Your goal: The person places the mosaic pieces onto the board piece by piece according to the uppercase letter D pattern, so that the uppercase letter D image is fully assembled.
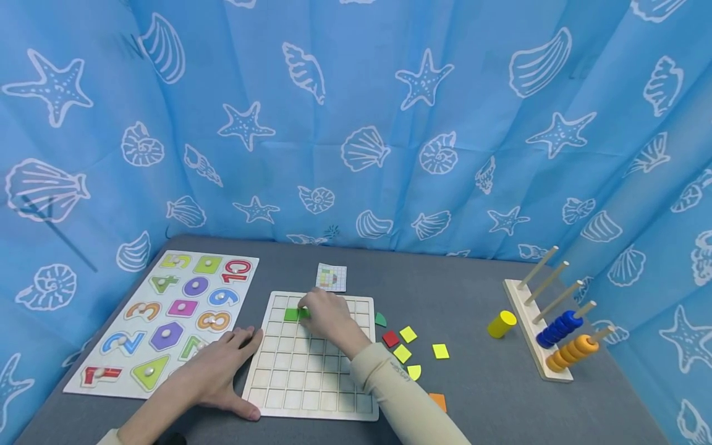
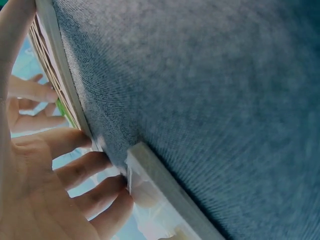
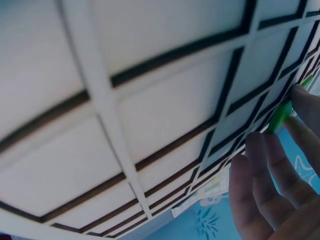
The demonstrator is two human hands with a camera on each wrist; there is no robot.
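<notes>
The pale wooden grid board [image 1: 286, 380] lies in front of me on the table. In its second row sits a green square tile [image 1: 291, 314]. My right hand [image 1: 329, 316] pinches a second green tile [image 3: 281, 116] between thumb and finger, just right of the first one, at the board's surface; its seating in the cell is hidden. My left hand [image 1: 222, 372] rests along the board's left edge. Its thumb touches the lower left corner and its fingers are spread, as the left wrist view also shows.
A number-and-shape puzzle board [image 1: 130, 309] lies left. Behind the grid is a small pattern card [image 1: 331, 277]. Right of it are loose tiles, including a red square [image 1: 390, 339], yellow square [image 1: 440, 351] and orange piece [image 1: 438, 401]. Farther right stand a yellow cylinder [image 1: 502, 324] and bead rack [image 1: 528, 315].
</notes>
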